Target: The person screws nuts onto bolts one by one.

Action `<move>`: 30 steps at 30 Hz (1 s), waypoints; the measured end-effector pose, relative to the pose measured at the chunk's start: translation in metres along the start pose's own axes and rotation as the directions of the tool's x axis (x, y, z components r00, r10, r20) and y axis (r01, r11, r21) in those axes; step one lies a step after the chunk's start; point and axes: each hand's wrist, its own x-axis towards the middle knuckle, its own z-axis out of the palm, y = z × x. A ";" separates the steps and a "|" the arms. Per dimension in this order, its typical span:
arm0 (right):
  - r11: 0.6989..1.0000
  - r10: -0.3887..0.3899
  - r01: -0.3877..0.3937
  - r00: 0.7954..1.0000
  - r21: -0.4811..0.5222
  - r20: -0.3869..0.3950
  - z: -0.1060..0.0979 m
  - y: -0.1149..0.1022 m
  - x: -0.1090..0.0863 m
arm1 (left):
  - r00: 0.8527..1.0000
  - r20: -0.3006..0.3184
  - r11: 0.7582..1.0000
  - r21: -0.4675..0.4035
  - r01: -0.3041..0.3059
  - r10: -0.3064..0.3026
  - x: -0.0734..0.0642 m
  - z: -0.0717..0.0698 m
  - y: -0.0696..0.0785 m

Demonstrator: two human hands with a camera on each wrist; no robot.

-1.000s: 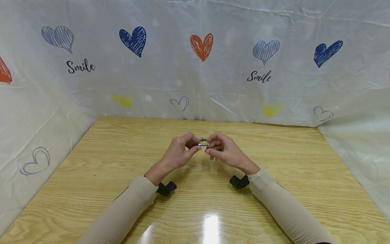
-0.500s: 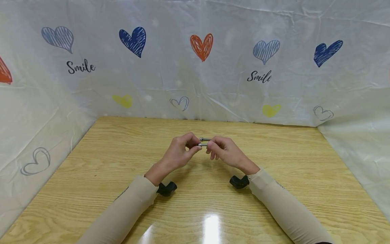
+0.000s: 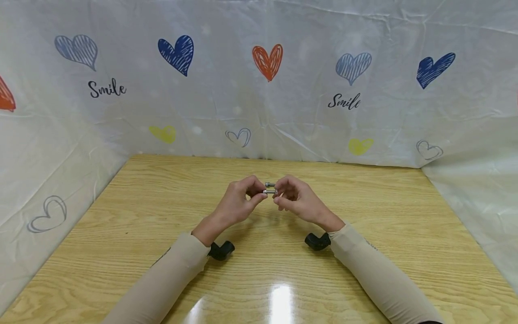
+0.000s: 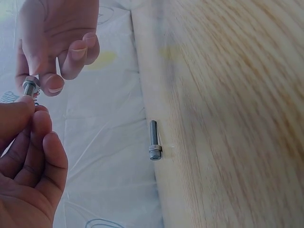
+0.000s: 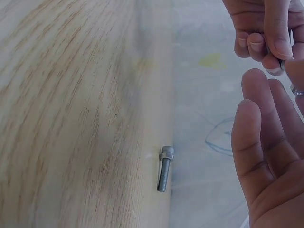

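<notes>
My left hand (image 3: 238, 201) pinches a small silver bolt (image 3: 270, 192) by its left end, between thumb and forefinger, above the table. A hex nut (image 4: 30, 81) sits on the bolt's right end, with threads showing beside it in the left wrist view. My right hand (image 3: 299, 200) is at that end, its thumb and forefinger spread apart around the nut. Whether a fingertip touches the nut is hard to tell. Behind the hands, a second bolt (image 5: 164, 171) lies on the table with a nut near its head.
The wood-grain table (image 3: 162, 189) is backed by a white cloth (image 3: 299, 112) printed with hearts and the word Smile. Black wrist devices (image 3: 317, 241) protrude from the beige sleeves (image 3: 376, 270). Light reflects off the table's near part.
Half a second ago my right thumb and forefinger covered the bolt's nut end. Now they are spread and the nut shows again. My left hand has stayed in place with the bolt.
</notes>
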 end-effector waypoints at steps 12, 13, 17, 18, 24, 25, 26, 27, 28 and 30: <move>0.997 0.034 -0.034 0.999 -0.066 -0.010 0.000 -0.002 -0.001 | 1.000 0.005 1.000 0.005 -0.018 0.018 0.000 0.000 0.000; 0.996 0.032 -0.032 0.999 -0.081 -0.009 0.000 -0.002 -0.001 | 1.000 0.007 1.000 0.004 -0.018 0.018 0.000 0.000 0.000; 0.993 0.023 -0.023 1.000 -0.119 -0.007 -0.001 -0.001 -0.001 | 1.000 0.010 1.000 0.002 -0.028 0.028 0.000 0.000 0.001; 0.992 0.023 -0.024 1.000 -0.121 -0.008 -0.001 0.000 -0.001 | 1.000 0.010 1.000 0.004 -0.028 0.028 0.000 0.000 0.001; 0.996 0.026 -0.027 1.000 -0.082 -0.014 -0.001 0.001 -0.001 | 1.000 0.005 1.000 0.007 -0.021 0.021 0.000 0.000 0.001; 0.997 0.028 -0.029 1.000 -0.070 -0.015 -0.001 0.001 -0.001 | 1.000 0.004 1.000 0.005 -0.019 0.019 0.000 0.000 0.000; 0.998 0.029 -0.030 0.999 -0.057 -0.015 -0.001 0.002 -0.001 | 1.000 0.003 1.000 0.003 -0.018 0.018 -0.001 0.000 0.000; 0.998 0.033 -0.034 0.999 -0.046 -0.015 0.000 0.001 -0.001 | 1.000 0.003 1.000 0.001 -0.013 0.013 -0.001 0.000 0.000; 0.999 0.036 -0.036 0.999 -0.034 -0.015 0.000 0.001 -0.001 | 1.000 0.002 1.000 0.000 -0.012 0.012 -0.001 0.000 0.000; 0.999 0.042 -0.042 0.999 -0.018 -0.012 0.000 0.001 -0.001 | 1.000 0.001 1.000 0.000 -0.010 0.010 -0.001 0.000 -0.001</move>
